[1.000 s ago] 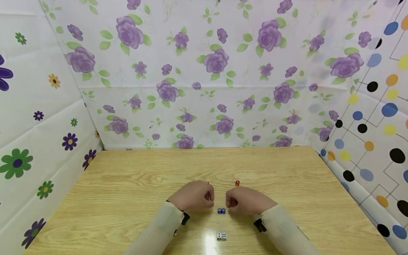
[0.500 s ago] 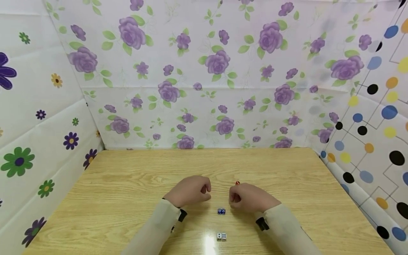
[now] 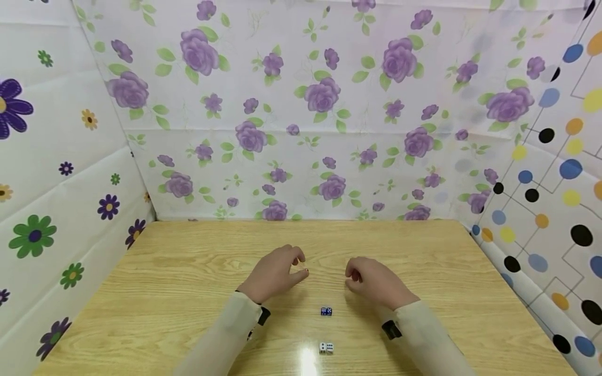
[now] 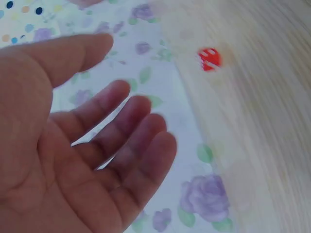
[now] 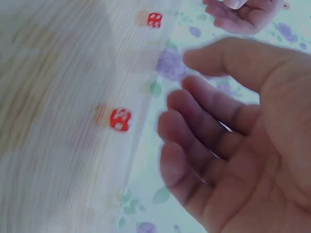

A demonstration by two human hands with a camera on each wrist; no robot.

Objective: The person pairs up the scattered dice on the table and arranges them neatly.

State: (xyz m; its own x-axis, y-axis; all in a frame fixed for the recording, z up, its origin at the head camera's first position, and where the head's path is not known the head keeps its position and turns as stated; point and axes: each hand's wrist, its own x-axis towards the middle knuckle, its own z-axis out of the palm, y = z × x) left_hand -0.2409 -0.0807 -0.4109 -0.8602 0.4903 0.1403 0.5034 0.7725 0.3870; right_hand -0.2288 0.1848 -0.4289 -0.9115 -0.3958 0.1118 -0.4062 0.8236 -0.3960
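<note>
My left hand (image 3: 275, 274) hovers over the table with thumb and fingers apart and nothing between them. A red die (image 3: 307, 270) peeks out by its thumb tip; the left wrist view shows a red die (image 4: 210, 58) on the wood, apart from the fingers. My right hand (image 3: 376, 282) is also held above the table, its fingers loosely bent around nothing. In the right wrist view, two red dice, a nearer die (image 5: 120, 120) and a farther die (image 5: 154, 20), lie clear of the fingertips. The head view has one red die hidden behind the right hand.
Two blue dice (image 3: 326, 311) sit side by side between the forearms. Closer to me is a pair of white dice (image 3: 326, 348), also side by side. Patterned cloth walls (image 3: 301, 172) border the wooden table (image 3: 211, 245) at the back, left and right.
Both hands have moved toward the back of the table and slightly farther apart. The left fingers have spread from their curl, and the right ones have loosened. The blue and white dice stay put.
</note>
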